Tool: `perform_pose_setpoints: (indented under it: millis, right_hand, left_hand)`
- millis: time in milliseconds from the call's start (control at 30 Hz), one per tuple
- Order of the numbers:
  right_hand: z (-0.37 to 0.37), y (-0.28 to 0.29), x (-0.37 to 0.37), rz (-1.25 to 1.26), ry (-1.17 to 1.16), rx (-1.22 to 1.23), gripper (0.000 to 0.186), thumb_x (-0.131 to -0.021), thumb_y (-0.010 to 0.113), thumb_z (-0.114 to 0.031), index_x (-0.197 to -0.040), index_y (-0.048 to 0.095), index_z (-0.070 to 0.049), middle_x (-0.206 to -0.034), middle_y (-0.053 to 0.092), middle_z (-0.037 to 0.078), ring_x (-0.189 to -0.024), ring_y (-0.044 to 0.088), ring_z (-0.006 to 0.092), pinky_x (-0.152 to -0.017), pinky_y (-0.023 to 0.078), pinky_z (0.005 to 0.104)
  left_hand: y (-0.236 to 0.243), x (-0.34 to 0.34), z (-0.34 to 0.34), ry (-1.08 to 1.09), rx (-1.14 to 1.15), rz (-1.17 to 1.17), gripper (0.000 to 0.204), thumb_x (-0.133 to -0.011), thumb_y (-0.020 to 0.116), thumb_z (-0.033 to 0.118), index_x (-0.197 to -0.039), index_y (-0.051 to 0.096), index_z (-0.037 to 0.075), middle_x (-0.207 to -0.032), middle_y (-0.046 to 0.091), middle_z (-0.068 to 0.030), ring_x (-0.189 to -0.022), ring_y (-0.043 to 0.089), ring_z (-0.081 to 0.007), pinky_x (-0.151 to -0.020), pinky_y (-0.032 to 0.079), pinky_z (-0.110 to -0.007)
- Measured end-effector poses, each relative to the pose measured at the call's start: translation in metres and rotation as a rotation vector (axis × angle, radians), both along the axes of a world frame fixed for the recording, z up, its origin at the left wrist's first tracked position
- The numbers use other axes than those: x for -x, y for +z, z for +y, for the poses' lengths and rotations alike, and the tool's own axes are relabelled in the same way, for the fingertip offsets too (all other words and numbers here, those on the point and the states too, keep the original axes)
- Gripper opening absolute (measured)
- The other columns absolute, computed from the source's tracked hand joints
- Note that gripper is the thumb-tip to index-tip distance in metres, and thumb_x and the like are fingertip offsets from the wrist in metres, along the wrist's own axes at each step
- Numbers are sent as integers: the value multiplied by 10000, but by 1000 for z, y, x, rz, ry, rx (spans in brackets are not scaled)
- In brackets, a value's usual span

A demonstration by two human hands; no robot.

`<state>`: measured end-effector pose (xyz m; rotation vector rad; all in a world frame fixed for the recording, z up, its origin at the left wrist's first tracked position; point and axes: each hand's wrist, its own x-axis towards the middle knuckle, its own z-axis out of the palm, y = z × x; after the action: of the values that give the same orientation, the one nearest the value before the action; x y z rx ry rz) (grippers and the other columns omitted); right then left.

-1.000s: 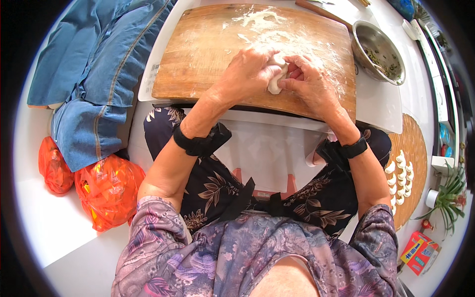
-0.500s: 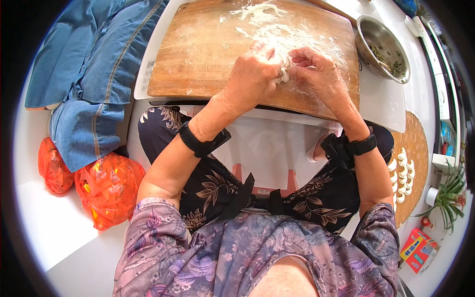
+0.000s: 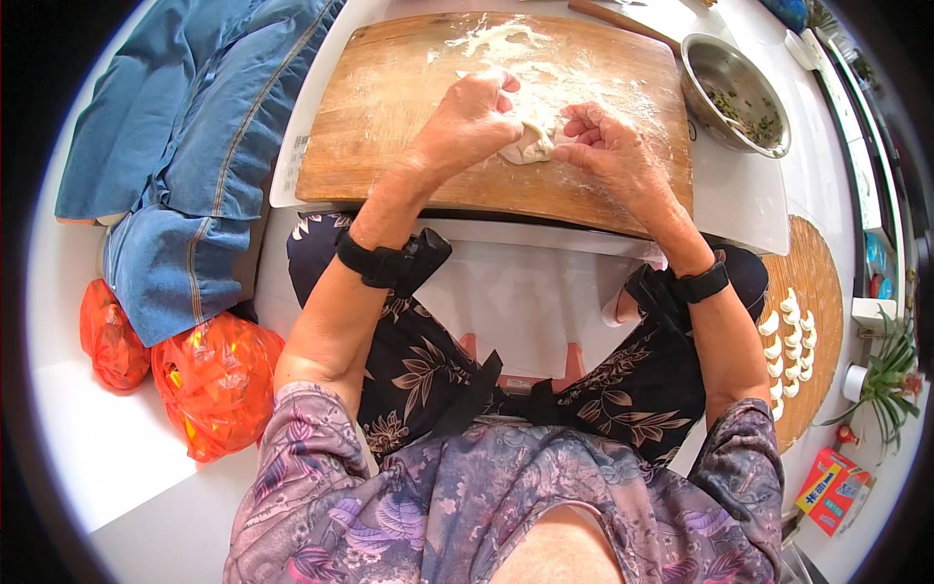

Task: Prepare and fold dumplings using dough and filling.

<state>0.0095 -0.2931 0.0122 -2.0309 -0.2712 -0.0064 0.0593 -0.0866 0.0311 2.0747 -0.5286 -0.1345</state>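
A soft piece of pale dough lies on the wooden board, its folds showing between my two hands. My left hand has its fingers curled and pinches the dough's left side. At the right side, my right hand grips the dough's edge between thumb and curled fingers. Parts of the dough are hidden behind the fingers. White flour is scattered over the board beyond them.
A metal bowl with green filling stands right of the board. Rows of dumplings lie on a round mat at the right. Red plastic bags and blue denim cloth are at the left.
My left hand has moved left and slightly away from me, so my hands are farther apart. The dough between them now looks wider and flatter. The whole view has shifted a little.
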Motion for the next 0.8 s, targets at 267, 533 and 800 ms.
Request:
perform_pose_setpoints:
  millis: [267, 533, 800]
  right_hand:
    - [-1, -1, -2, 33, 9, -44, 483, -782, 700, -188, -1171, 535, 45, -898, 579, 74, -803, 542, 153, -732, 463, 275]
    - [1, 6, 0, 51, 19, -59, 478, -772, 704, -171, -1159, 533, 51, -907, 582, 74, -809, 544, 151, -733, 462, 282]
    - [-4, 8, 0, 153, 24, -212, 445, -801, 700, -178, -1161, 544, 32, -898, 587, 64, -690, 545, 118, -643, 469, 252]
  left_hand:
    - [0, -4, -3, -79, 55, 56, 381, -754, 728, 219, -997, 637, -60, -885, 655, -126, -832, 608, -183, -714, 473, -315]
    - [-8, -7, -28, -43, -153, -130, 238, -748, 642, 126, -926, 654, -30, -781, 650, -220, -758, 647, -308, -686, 478, -390]
    - [0, 0, -21, -36, -99, -287, 218, -754, 633, 30, -961, 631, -38, -821, 650, -213, -766, 640, -250, -714, 491, -332]
